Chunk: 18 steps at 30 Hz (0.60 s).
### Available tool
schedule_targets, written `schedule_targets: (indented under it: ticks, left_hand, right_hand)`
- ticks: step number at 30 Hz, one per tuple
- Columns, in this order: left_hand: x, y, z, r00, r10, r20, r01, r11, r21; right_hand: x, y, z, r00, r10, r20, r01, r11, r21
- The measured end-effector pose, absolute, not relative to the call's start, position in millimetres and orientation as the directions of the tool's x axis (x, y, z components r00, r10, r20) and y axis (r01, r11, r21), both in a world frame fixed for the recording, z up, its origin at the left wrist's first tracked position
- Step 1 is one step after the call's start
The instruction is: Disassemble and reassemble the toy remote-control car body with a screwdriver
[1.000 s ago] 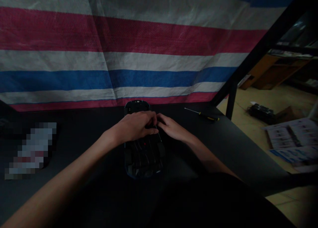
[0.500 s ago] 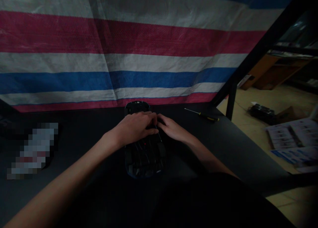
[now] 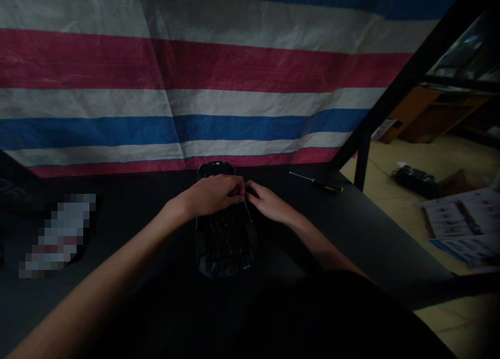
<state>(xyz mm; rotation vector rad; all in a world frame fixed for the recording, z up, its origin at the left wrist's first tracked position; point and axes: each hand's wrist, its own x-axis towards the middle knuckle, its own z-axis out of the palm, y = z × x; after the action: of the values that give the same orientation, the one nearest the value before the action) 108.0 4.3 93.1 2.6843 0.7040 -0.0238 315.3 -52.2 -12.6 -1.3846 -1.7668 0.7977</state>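
The dark table (image 3: 375, 239) carries 1 upturned model car (image 3: 224, 242), 1 screwdriver (image 3: 327, 186) and 1 pixelated object (image 3: 62, 234).

**Plastic Is Showing, Metal Is Shining**

The toy car (image 3: 225, 244) is looking like hard, dark plastic, and its edge is shining a little. The table (image 3: 351, 234) is looking smooth and matt. Behind, the striped sheet (image 3: 203, 67) is showing rough, woven plastic, with wrinkles and a faint gloss. The screwdriver (image 3: 314, 181) is showing a thin metal rod and a plastic handle. The floor (image 3: 380, 163) is looking smooth, like tile.
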Motion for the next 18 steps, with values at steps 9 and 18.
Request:
schedule_targets:
  ticks: [9,18]
  left_hand:
    - [134,0,120,0.872,0.409,-0.269,0.452,-0.884,0.119]
    - [146,0,122,0.848,0.393,-0.355,0.440,-0.896,0.060]
  right_hand:
    - [314,-52,-10,-0.148,0.975,0.163,0.501,0.217,-0.838]
    - [313,-49,-12,-0.139,0.972,0.188,0.500,0.233,-0.834]
